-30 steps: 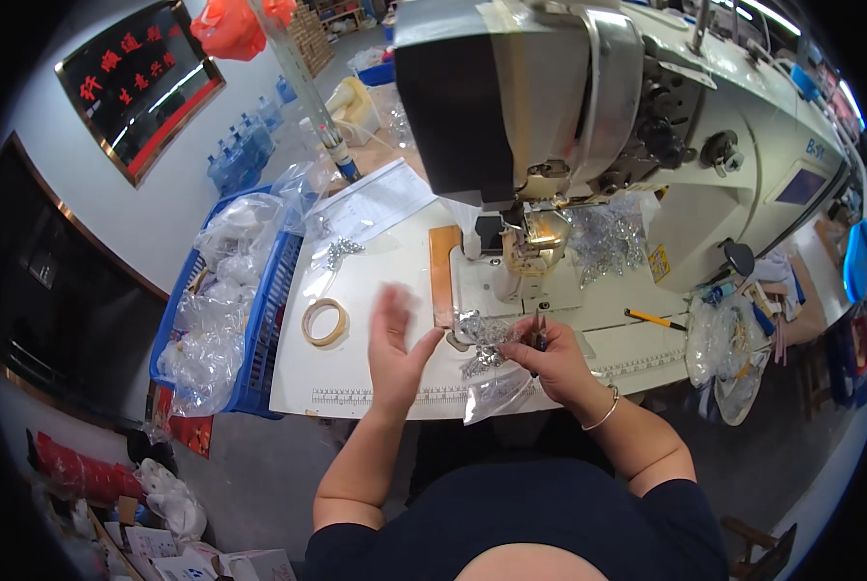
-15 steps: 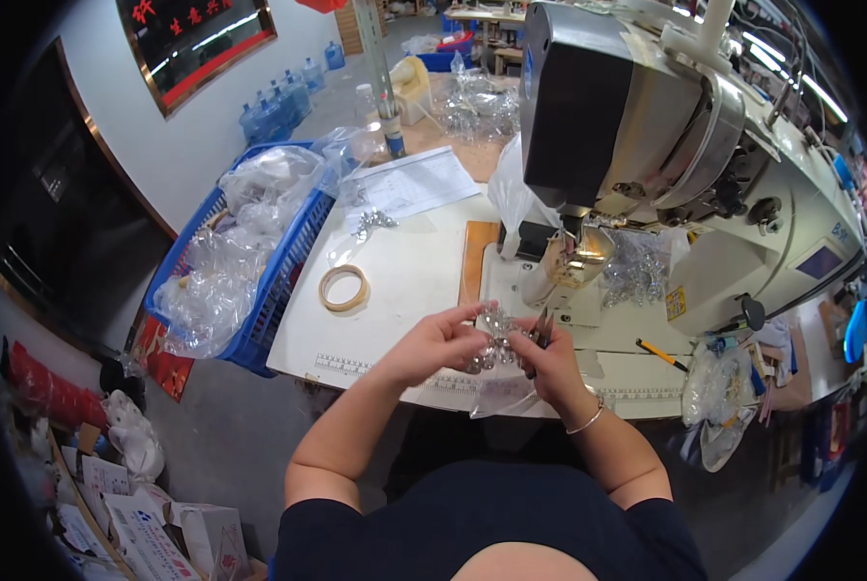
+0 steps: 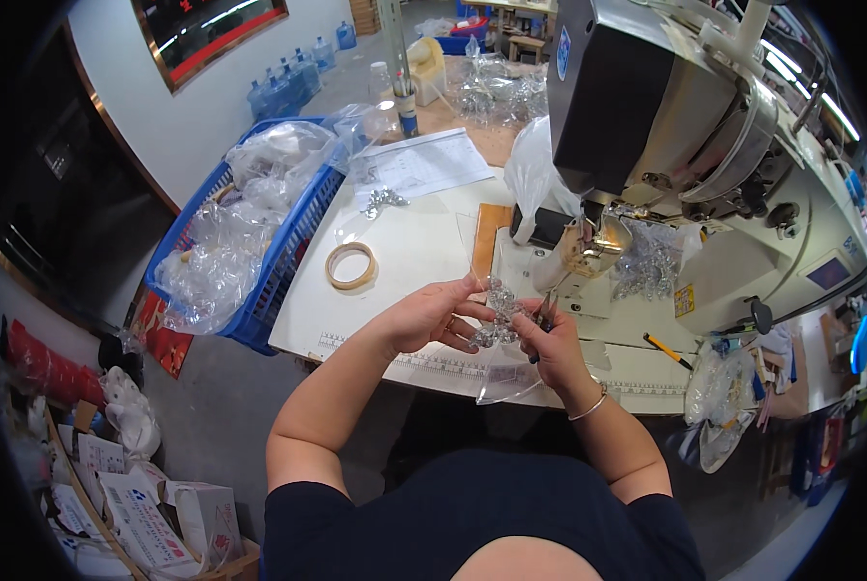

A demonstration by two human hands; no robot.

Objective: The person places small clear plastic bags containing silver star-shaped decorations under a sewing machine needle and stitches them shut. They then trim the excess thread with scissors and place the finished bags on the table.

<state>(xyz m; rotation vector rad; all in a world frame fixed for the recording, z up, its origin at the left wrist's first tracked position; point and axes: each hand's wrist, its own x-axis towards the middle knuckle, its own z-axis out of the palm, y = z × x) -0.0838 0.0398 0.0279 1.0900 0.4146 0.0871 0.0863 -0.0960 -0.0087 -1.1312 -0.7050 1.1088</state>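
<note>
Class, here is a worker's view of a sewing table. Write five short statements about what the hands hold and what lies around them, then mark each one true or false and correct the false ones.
1. Both hands meet on a small sparkly silver piece in front of the person. True.
2. The left hand rests flat on the table. False: it is raised, fingers on the sparkly piece.
3. The right hand also grips a small slim tool. True.
4. The roll of tape lies inside the blue basket. False: it lies on the white table, beside the basket.
5. The blue basket holds clear plastic bags. True.
</note>
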